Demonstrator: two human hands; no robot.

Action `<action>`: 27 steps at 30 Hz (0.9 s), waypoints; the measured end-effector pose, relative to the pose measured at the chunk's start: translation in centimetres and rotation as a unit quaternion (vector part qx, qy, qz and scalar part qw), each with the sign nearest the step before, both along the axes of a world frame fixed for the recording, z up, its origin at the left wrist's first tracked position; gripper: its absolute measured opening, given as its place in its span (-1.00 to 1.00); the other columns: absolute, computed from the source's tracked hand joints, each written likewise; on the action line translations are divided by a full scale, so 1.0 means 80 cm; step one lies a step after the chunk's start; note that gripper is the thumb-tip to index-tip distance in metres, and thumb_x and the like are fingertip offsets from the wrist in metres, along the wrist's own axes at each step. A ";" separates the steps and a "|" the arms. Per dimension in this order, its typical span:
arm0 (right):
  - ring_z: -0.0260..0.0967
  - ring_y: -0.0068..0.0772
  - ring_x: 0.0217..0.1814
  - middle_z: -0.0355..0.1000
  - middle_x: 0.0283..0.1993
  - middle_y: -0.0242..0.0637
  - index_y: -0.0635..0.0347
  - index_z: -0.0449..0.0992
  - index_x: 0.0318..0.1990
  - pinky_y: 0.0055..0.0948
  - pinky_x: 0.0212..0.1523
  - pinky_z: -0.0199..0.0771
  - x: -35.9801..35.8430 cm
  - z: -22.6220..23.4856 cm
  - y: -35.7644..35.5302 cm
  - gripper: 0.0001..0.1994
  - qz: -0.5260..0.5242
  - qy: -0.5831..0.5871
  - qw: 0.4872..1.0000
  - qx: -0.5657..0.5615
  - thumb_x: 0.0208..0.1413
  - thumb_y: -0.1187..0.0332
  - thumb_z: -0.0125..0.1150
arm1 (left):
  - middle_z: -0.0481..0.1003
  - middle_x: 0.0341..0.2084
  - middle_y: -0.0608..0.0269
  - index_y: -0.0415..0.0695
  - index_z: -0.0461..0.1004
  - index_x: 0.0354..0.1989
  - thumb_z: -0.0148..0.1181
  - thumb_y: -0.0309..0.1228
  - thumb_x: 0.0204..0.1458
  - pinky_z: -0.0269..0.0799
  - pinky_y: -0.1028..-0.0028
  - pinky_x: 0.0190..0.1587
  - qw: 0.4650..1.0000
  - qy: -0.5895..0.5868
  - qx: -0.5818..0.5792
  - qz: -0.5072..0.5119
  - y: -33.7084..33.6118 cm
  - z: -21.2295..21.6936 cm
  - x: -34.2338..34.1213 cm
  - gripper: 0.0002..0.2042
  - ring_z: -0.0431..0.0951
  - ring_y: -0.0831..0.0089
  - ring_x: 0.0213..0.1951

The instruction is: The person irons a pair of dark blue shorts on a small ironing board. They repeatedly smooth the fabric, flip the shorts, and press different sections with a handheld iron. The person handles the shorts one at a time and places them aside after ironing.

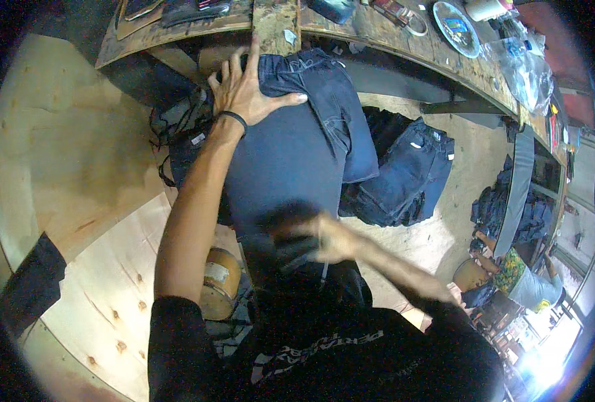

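Dark blue trousers [287, 157] with a drawstring at the waist lie stretched lengthwise in front of me. Their waist end reaches a narrow wooden board [277, 30] by the workbench. My left hand [247, 90] rests on the upper part of the cloth, fingers spread and thumb out to the right, holding nothing. Lower down, close to my body, my right hand [331, 238] is over the near end of the trousers. It is smeared by motion, so its fingers and anything in them cannot be made out.
Folded dark trousers [408, 167] lie in a pile to the right. A cluttered wooden workbench [404, 50] spans the far side, with a white round dish [457, 28] and a plastic bag [522, 74]. A tan drum-shaped object [220, 278] stands near my left elbow. Another person [542, 288] sits at far right.
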State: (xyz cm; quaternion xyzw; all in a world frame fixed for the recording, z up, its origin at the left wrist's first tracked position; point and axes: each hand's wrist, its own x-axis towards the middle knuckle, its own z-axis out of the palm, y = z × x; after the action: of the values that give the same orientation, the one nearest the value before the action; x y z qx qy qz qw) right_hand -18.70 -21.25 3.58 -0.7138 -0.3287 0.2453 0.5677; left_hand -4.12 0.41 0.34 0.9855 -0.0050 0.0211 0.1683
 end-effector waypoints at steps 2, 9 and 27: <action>0.46 0.00 0.47 0.54 0.41 -0.10 0.20 0.59 0.34 0.02 0.54 0.31 0.007 -0.020 -0.012 -0.39 -0.020 -0.085 0.996 -0.018 0.04 0.38 0.40 | 0.13 0.53 -0.20 0.16 -0.18 0.72 0.46 0.62 -0.45 0.12 -0.38 0.40 1.000 -0.007 -0.007 -0.003 -0.001 0.001 -0.002 0.52 0.14 -0.24 0.53; 0.44 0.12 0.47 0.53 0.40 -0.03 0.17 0.62 0.31 0.00 0.52 0.34 -0.008 -0.041 -0.052 -0.30 -0.043 -0.071 0.996 -0.025 -0.14 0.37 0.48 | 0.18 0.50 -0.12 0.23 -0.13 0.71 0.49 0.58 -0.44 0.14 -0.36 0.40 1.000 -0.015 -0.015 -0.016 0.004 -0.004 -0.001 0.48 0.18 -0.19 0.51; 0.47 -0.17 0.37 0.55 0.34 0.00 0.38 0.48 0.39 -0.24 0.41 0.39 0.019 -0.109 -0.026 -0.28 -0.565 -0.008 0.825 -0.022 0.30 -0.02 0.46 | 0.05 0.59 -0.35 -0.36 -0.14 0.64 0.17 0.13 0.37 -0.03 0.13 0.61 0.890 0.020 -0.424 0.168 0.049 -0.013 -0.129 -0.02 0.05 -0.15 0.61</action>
State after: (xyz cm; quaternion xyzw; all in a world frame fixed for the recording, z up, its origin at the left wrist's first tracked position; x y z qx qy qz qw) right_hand -17.16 -23.32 -5.13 -0.7891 0.1332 -0.1172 0.5880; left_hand -14.42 4.31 -0.74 0.8069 0.1737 0.0296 0.5638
